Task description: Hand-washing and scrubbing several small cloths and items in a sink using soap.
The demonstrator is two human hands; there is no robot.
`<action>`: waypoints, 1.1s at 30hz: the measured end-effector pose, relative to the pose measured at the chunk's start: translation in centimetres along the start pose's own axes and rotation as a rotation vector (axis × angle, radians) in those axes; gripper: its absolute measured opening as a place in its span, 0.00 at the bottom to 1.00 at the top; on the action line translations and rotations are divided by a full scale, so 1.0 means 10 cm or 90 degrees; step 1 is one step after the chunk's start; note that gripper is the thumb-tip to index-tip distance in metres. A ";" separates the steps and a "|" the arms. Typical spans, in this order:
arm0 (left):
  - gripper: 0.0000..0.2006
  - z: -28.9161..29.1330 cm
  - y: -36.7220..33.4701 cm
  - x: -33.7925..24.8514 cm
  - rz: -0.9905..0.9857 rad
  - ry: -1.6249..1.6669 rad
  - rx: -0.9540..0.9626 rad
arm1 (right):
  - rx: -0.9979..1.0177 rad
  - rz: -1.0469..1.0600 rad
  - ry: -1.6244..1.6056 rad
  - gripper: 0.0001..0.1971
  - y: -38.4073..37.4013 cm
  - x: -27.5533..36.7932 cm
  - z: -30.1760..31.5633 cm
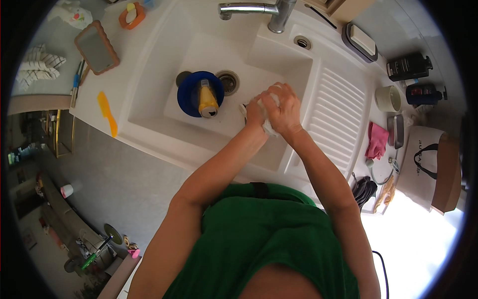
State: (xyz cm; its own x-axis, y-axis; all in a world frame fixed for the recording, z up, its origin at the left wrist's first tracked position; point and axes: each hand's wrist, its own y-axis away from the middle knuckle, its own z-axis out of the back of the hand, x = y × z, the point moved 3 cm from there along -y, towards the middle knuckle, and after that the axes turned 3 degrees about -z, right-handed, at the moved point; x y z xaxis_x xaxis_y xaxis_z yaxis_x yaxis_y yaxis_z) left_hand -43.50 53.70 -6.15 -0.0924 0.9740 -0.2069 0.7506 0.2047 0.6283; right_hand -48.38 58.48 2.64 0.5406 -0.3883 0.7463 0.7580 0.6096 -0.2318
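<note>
Over the sink basin [149, 107], my left hand [256, 113] and my right hand [285, 110] are pressed together, both closed around a crumpled white cloth [270, 130]. Parts of the cloth stick out between my fingers and hang below my right wrist. A small dark-and-white thing [243, 112] shows beside my left hand; I cannot make out what it is. To the left, a blue bowl [186, 98] rests in the basin with a yellow drink can [207, 99] lying tilted in it. Behind the bowl is a dark round disc [183, 78], next to the drain [229, 82].
A chrome faucet [281, 17] reaches over the basin's far side. The ribbed drainboard [336, 117] lies right. On the left counter are a framed mirror [97, 48] and a yellow comb-like tool [107, 113]. A soap dish [359, 42], dark bottles [409, 67] and a pink cloth [377, 140] line the right.
</note>
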 end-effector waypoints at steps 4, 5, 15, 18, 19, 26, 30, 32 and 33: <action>0.17 0.00 -0.02 -0.08 -0.110 -0.190 -0.012 | -0.049 -0.125 -0.061 0.10 0.05 -0.15 -0.09; 0.18 0.04 -0.05 -0.12 -0.125 -0.253 -0.006 | -0.053 -0.179 -0.084 0.12 0.06 -0.15 -0.10; 0.31 -0.70 0.51 -0.58 -0.014 -0.433 0.111 | 0.004 -0.399 -0.752 0.31 0.33 -0.30 0.58; 0.32 -0.97 0.66 -0.57 -0.030 -0.649 0.134 | -0.033 -0.414 -0.754 0.32 0.50 -0.21 0.86; 0.33 -1.01 0.65 -0.56 -0.122 -0.770 0.157 | -0.058 -0.406 -0.754 0.32 0.56 -0.21 0.94; 0.33 -1.60 0.72 -0.43 -0.221 -0.659 0.151 | -0.297 -0.429 -0.617 0.17 1.19 -0.45 1.59; 0.30 -1.67 0.59 -0.21 -0.192 -0.599 0.137 | -0.364 -0.449 -0.687 0.14 1.66 -0.53 1.84; 0.29 -1.72 0.57 -0.07 -0.198 -0.552 0.140 | -0.384 -0.460 -0.714 0.13 1.86 -0.62 1.85; 0.29 -1.73 0.56 -0.02 -0.211 -0.495 0.134 | -0.410 -0.457 -0.696 0.13 1.95 -0.64 1.84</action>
State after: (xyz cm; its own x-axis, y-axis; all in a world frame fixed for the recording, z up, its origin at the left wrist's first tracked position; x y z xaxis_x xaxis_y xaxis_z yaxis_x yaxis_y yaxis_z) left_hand -50.56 56.37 10.36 0.0873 0.5088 -0.8564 0.8768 0.3689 0.3085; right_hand -43.82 85.61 4.82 -0.3351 0.4180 0.8444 0.9279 -0.0089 0.3727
